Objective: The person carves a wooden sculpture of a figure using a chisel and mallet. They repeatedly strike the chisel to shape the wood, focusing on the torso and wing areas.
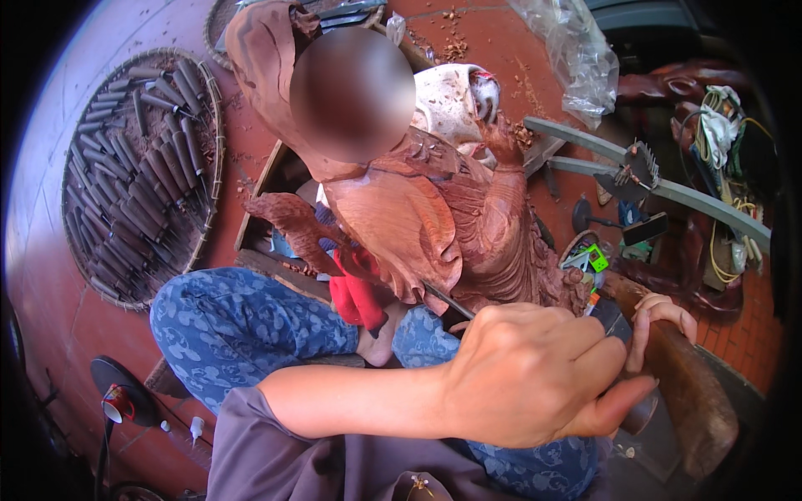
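A reddish-brown wooden carved figure [393,225] in draped robes leans in front of me, its head partly covered by a blurred patch. My left hand [535,376] is closed in a fist, back upward, around a carving chisel whose dark metal shank [449,300] points up and left. Its tip end meets the lower edge of the carved robe. The chisel handle [641,412] pokes out beyond my left thumb. Beyond that fist, the curled fingers of my right hand [660,319] lie over a club-like brown piece of wood [689,392]. The rest of that hand is hidden.
A round woven tray [219,159] at the left holds several chisels. White cloth [443,96] sits behind the figure. Grey-green metal bars [576,167] reach in from the right, near clear plastic sheeting [576,50]. A red sock [355,301] and patterned trousers [242,321] are close below.
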Available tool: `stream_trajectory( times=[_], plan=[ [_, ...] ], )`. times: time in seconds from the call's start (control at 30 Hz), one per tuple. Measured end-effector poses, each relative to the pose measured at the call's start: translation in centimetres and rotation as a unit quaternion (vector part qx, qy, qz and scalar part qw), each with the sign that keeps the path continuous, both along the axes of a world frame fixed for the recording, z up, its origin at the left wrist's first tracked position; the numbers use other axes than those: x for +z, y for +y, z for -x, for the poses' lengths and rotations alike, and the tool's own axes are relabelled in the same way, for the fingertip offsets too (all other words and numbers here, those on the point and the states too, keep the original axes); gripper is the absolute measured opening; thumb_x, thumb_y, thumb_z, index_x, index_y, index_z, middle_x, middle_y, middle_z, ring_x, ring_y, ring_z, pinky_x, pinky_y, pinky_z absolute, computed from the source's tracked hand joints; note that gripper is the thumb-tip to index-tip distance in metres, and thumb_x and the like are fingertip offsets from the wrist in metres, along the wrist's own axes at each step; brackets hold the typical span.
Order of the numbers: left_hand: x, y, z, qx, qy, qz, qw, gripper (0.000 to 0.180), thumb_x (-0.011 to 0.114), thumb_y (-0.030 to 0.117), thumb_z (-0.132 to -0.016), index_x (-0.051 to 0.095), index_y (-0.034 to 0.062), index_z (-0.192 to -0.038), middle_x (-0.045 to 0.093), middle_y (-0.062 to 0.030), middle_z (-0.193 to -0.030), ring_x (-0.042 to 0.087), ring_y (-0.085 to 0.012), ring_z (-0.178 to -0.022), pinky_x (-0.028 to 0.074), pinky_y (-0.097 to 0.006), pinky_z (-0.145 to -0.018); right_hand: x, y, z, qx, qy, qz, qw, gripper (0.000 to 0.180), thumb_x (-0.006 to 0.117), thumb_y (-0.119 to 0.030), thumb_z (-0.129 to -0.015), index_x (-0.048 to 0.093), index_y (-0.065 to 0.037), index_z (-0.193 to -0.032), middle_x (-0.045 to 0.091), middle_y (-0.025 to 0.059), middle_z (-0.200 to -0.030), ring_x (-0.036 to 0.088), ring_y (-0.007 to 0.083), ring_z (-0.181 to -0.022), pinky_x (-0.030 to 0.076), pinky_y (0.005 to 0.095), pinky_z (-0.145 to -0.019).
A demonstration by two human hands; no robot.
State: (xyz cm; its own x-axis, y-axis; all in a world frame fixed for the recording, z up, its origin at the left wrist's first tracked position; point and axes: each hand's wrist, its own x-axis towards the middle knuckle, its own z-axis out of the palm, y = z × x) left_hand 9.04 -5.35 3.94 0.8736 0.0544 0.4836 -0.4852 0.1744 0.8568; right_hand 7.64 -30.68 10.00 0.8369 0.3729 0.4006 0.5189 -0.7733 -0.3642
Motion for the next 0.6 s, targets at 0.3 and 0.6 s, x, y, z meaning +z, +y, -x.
stream_trajectory(
  times=[0.3,0.6],
  plan=[
    [-0.4,1.5,0.1,-0.020,-0.007,0.063,0.998,0.028,0.069,0.026,-0.084,0.057,0.0074,-0.066,0.045,-0.0053,-0.056,0.049,-0.0238,-0.045,0.036,-0.035,-0.041,1.7,-0.1,0.4,0.032,-0.029,0.071,0.997,0.064,0.058,0.014,-0.083,0.037,-0.006,-0.140,0.054,0.0113,-0.086,0.052,0.0222,-0.074,0.047,0.0394,-0.069],
    [-0.3,1.7,-0.4,-0.002,0.017,0.112,0.994,0.025,0.066,0.016,-0.086,0.055,0.0059,-0.066,0.047,-0.0078,-0.056,0.050,-0.0280,-0.046,0.038,-0.038,-0.042,3.5,0.4,1.8,-0.126,-0.043,0.216,0.967,0.054,0.061,0.014,-0.085,0.042,0.003,-0.134,0.059,0.0101,-0.088,0.053,0.0176,-0.077,0.047,0.0342,-0.077]
  ],
)
